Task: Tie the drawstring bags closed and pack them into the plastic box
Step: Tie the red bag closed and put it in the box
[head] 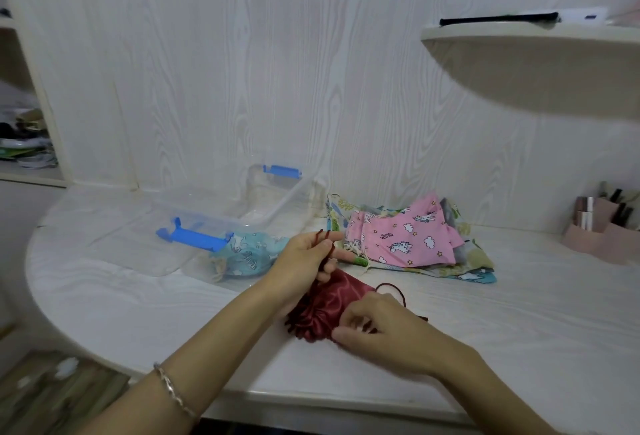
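A dark red satin drawstring bag (323, 306) lies on the white table near the front edge. My left hand (308, 258) is raised just behind it, fingers pinched on the bag's red cord (327, 247). My right hand (374, 325) presses on the bag's gathered mouth at its right side. A second loop of cord (391, 287) trails to the right. The clear plastic box (256, 213) with blue latches stands behind, and a light blue patterned bag (249, 254) lies inside it. A pile of printed bags, a pink unicorn one (405, 237) on top, sits right of the box.
The box's clear lid (138, 237) lies flat to the left of the box. A pink organiser (602, 230) with small items stands at the far right. A curved shelf (533, 53) juts out above the right side. The table edge (104, 348) curves at the front left.
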Demonstrator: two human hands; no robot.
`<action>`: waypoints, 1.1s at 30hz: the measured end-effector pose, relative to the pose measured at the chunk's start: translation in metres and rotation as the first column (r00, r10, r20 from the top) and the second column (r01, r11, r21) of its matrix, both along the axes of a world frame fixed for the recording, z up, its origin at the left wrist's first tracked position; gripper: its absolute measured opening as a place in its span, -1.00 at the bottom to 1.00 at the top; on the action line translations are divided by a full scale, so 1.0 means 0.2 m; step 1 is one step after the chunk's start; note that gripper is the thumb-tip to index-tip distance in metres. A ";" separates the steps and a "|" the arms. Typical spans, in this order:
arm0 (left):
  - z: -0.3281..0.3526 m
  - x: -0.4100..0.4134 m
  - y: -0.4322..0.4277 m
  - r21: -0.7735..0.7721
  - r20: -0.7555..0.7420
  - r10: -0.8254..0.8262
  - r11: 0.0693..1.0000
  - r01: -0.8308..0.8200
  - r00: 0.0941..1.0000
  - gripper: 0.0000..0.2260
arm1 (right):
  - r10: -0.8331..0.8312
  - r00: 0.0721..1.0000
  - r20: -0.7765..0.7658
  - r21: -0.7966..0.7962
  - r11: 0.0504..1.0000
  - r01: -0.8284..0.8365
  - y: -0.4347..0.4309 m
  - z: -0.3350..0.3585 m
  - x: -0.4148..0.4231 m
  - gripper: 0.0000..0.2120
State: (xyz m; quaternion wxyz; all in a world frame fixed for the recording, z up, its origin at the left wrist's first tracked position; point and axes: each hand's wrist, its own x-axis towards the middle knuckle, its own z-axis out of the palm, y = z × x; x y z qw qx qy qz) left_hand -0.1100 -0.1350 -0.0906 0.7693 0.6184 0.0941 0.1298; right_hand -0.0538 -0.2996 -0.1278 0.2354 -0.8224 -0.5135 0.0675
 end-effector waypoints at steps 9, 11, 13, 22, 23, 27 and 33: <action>0.00 0.00 0.00 -0.116 0.014 0.040 0.993 -0.038 0.999 -0.79 | -0.045 0.968 -0.248 0.119 0.990 0.076 0.02 -0.04 0.00 -0.86; -0.01 0.00 0.01 -0.100 0.013 0.052 0.994 -0.051 0.999 -0.79 | -0.035 0.948 -0.318 0.172 0.981 0.094 0.02 -0.05 0.02 -0.83; -0.01 0.00 0.01 -0.049 0.005 0.063 0.997 -0.063 0.998 -0.78 | -0.054 0.929 -0.365 0.221 0.965 0.143 0.03 -0.06 0.04 -0.80; 0.02 -0.02 0.04 0.088 0.004 0.077 0.993 -0.077 0.997 -0.77 | -0.037 0.826 -0.563 0.358 0.889 0.284 0.04 0.06 0.10 -0.70; 0.03 -0.02 0.03 0.092 0.007 0.070 0.993 -0.071 0.998 -0.77 | -0.034 0.787 -0.616 0.393 0.852 0.344 0.05 0.07 0.10 -0.69; 0.04 -0.02 0.00 0.101 0.030 0.048 0.994 -0.050 0.998 -0.80 | 0.138 0.569 -0.811 0.453 0.763 0.460 0.11 0.11 0.11 -0.69; 0.08 -0.03 0.02 0.093 0.122 -0.062 0.994 0.051 0.991 -0.87 | 0.134 0.521 -0.843 0.374 0.842 0.388 0.14 0.09 0.13 -0.78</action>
